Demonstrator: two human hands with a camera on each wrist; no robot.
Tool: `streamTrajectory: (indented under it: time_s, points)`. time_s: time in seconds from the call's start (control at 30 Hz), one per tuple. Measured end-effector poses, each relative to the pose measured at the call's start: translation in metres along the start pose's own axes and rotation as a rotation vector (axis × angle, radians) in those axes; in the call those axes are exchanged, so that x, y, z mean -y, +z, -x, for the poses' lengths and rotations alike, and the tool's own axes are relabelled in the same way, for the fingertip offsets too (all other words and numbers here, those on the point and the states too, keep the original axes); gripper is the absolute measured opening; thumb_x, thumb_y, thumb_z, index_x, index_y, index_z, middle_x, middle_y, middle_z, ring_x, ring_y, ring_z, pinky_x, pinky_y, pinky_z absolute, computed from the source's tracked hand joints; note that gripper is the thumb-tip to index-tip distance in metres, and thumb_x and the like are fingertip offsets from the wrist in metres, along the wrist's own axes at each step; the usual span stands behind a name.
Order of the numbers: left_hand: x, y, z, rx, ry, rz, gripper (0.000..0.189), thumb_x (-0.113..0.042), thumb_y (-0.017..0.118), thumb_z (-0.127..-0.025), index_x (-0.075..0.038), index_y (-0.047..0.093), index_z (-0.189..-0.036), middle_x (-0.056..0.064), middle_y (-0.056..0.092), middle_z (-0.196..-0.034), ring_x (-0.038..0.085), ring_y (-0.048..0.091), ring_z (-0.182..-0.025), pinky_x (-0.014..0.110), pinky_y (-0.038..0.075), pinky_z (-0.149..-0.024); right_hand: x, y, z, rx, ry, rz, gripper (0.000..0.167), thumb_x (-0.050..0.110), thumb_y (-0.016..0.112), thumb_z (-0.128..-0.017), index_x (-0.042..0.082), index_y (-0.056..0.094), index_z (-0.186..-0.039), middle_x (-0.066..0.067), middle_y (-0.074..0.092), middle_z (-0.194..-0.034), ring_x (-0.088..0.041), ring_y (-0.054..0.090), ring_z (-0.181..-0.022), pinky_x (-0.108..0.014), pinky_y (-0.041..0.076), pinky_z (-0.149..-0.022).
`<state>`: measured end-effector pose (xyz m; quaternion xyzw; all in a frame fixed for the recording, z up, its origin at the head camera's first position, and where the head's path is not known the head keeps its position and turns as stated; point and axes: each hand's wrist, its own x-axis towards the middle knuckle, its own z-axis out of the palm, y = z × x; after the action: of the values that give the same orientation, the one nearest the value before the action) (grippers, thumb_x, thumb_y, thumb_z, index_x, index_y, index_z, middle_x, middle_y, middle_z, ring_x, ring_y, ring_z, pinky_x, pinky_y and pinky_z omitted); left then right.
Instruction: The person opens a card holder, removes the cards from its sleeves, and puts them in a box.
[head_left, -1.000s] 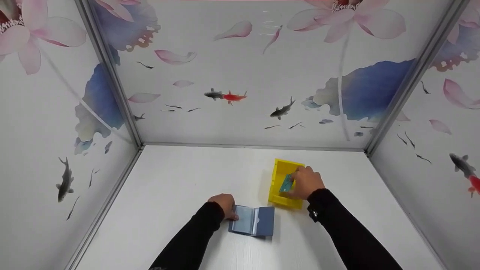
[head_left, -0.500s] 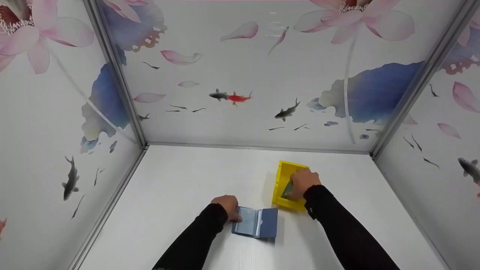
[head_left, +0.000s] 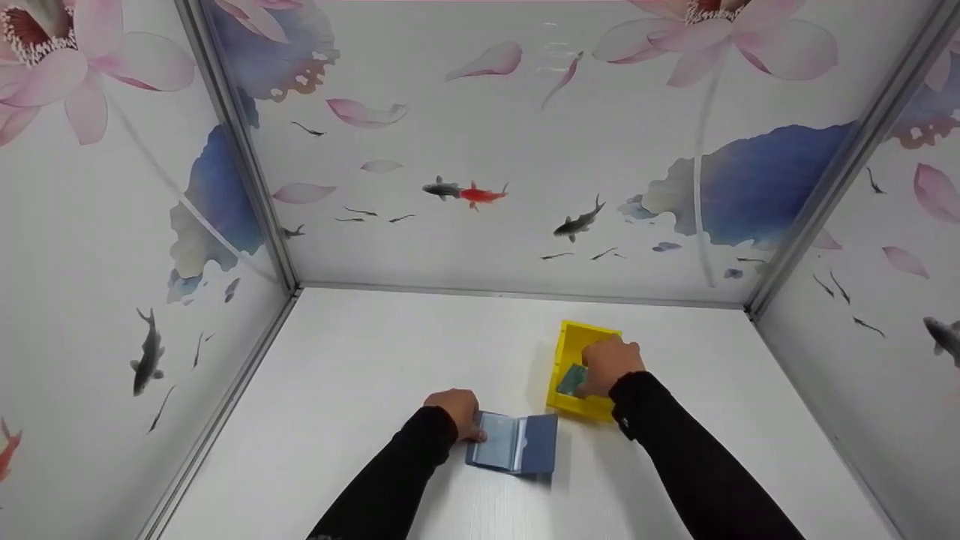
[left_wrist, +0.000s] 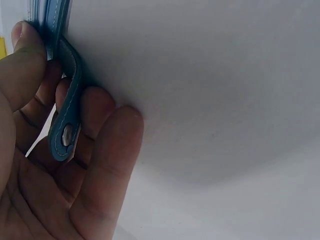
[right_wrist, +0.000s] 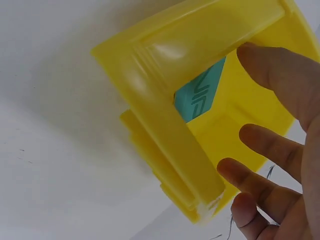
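My left hand [head_left: 454,409] grips the left edge of a blue card holder [head_left: 538,444], which stands unfolded on the table with clear sleeves inside. In the left wrist view, my thumb lies on the sleeves and the other fingers are behind; a strap with a metal snap [left_wrist: 67,135] hangs between them. My right hand [head_left: 611,366] reaches into a yellow bin [head_left: 577,339]. A teal VIP card [right_wrist: 199,95] lies in the bin, partly hidden by its front wall. In the right wrist view, the thumb and fingers are spread, apart from the card.
The white tabletop [head_left: 390,360] ends at a back wall [head_left: 450,255] printed with fish and petals. Side walls [head_left: 97,262] with metal corner posts enclose it. The bin stands just behind the card holder, slightly to the right.
My right hand has lowered the card into the bin and let go of it. The left hand still holds the card holder in place. The head view has shifted slightly.
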<state>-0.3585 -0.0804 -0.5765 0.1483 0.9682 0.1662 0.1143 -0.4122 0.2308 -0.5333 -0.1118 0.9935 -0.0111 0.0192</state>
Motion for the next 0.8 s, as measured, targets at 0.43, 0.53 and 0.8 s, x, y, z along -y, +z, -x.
streamTrajectory:
  time_s: [0.43,0.53,0.8]
  points:
    - [-0.001,0.003,0.003,-0.036,0.023,-0.01,0.037,-0.031,0.1,-0.09,-0.01,0.073,-0.075,-0.003,0.063,-0.067,0.015,0.05,-0.063,0.033,0.044,-0.063,0.041,0.017,0.059,-0.316,-0.383,-0.194,0.029,0.034,0.098,-0.091,0.014,0.088,-0.108,-0.003,0.084,-0.104,-0.019,0.069,-0.095,-0.039,0.065,-0.094]
    - [-0.001,0.006,-0.001,-0.066,0.045,-0.045,0.037,-0.029,0.102,-0.087,-0.011,0.071,-0.077,-0.003,0.064,-0.068,0.015,0.053,-0.064,0.033,0.046,-0.063,0.049,0.026,0.071,-0.231,-0.43,-0.209,0.034,0.036,0.1,-0.089,0.015,0.088,-0.113,0.001,0.085,-0.104,-0.013,0.069,-0.094,-0.036,0.065,-0.094]
    - [-0.019,0.017,-0.007,-0.146,0.202,-0.234,0.034,-0.01,0.1,-0.082,-0.01,0.083,-0.111,0.004,0.07,-0.104,0.023,0.067,-0.097,0.036,0.061,-0.079,0.049,0.044,0.08,0.006,-0.377,-0.202,0.05,0.046,0.103,-0.082,0.016,0.087,-0.12,0.004,0.085,-0.104,-0.007,0.061,-0.083,-0.031,0.059,-0.083]
